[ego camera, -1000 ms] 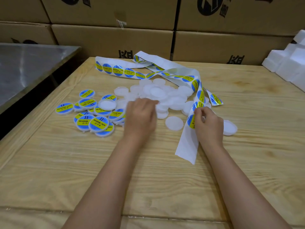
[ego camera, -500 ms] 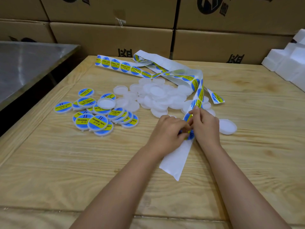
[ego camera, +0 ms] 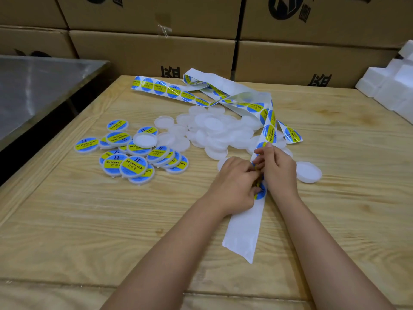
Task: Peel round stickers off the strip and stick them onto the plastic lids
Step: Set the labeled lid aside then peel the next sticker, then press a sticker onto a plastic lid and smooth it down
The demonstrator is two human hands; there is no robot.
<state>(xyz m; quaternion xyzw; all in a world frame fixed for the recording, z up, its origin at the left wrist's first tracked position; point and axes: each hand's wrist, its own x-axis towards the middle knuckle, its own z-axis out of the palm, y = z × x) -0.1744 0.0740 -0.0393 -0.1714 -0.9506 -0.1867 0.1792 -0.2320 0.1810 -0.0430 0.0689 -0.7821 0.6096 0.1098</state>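
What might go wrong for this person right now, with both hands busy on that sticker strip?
The left hand pinches a sticker while the right hand holds the strip; the sticker, bent between them, might crease or stick to itself. The loose strip lies across the bare lids, so a hard tug might drag or scatter them.

- Left hand [ego camera: 232, 184] and right hand [ego camera: 279, 173] side by side on the wooden table [ego camera: 89, 220], both pinching the strip [ego camera: 268, 128].
- Strip ran away beyond the hands, looping behind the plain lids [ego camera: 214, 130]; its bare end lay nearer than the hands.
- Plain lids heaped just beyond the hands.
- Stickered lids [ego camera: 134, 162] piled left of the left hand.
- Single lid [ego camera: 309, 172] just right of the right hand.
- Boxes [ego camera: 152, 54] stacked far behind.
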